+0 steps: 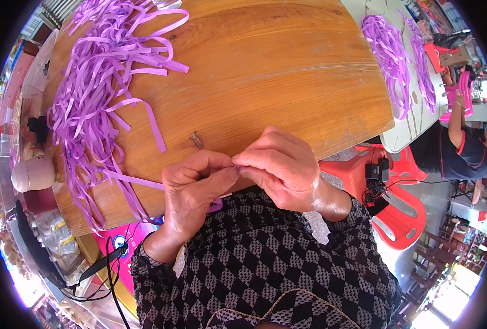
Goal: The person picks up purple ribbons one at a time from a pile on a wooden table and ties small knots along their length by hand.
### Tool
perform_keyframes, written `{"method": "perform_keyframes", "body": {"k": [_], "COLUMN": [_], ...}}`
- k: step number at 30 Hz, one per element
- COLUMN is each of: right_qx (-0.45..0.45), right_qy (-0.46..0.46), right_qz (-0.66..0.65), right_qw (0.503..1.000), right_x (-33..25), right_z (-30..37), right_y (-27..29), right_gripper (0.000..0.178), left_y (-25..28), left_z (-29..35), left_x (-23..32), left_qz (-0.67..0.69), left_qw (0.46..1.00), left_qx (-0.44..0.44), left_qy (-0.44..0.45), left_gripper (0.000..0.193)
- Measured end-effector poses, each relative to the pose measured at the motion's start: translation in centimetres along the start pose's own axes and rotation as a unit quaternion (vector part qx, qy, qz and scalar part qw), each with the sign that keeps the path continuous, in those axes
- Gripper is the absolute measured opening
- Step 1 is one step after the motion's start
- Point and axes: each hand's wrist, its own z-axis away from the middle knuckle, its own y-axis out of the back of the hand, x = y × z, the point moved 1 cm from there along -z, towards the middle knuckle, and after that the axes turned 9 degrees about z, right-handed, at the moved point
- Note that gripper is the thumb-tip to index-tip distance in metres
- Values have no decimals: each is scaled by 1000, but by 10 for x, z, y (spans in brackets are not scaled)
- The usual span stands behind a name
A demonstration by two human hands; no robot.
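My left hand (193,180) and my right hand (283,169) meet at the fingertips just past the near edge of the wooden table. Both are closed in a pinch on a thin purple ribbon (237,166), of which only a sliver shows between the fingers. A short loop of the same purple shows under my left palm; the rest is hidden by the hand. Left of my hands, a large tangled heap of purple ribbons (93,90) spreads along the table's left side, and one strand (139,181) runs toward my left wrist.
On the wooden table (276,71) lies a small brown scrap (197,140). A pale table (392,140) at the right carries more purple ribbon bundles (387,57). Red plastic stools (402,219) with a black device and cables stand below it. Another person (462,145) is at the far right.
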Motion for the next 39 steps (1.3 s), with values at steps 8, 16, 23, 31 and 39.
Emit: {"method": "perform_keyframes", "body": {"k": [8,16,23,31,39], "right_qx": [-13,-34,-39,-55,-26], "right_qy": [20,1,3,-23,-15], "right_qz": [-26,-52,-56,-68,-97], "right_qw": [999,998,998,996,995], "right_x": [6,6,2,0,1], "right_z": [0,1,-3,-1,2], "right_y": [1,3,-2,7,-4], "right_gripper": [29,28,30,25,17], "left_y": [8,15,13,6,15], "left_z": [-5,-2,-2,0,8], "left_x": [3,5,3,10,8], "left_qz": [93,51,73,37,-33], "left_qw": [990,996,995,998,999], "left_qx": [-47,-24,-17,15,28], "left_qy": [94,67,70,46,-27], "left_gripper": [7,7,6,7,5]}}
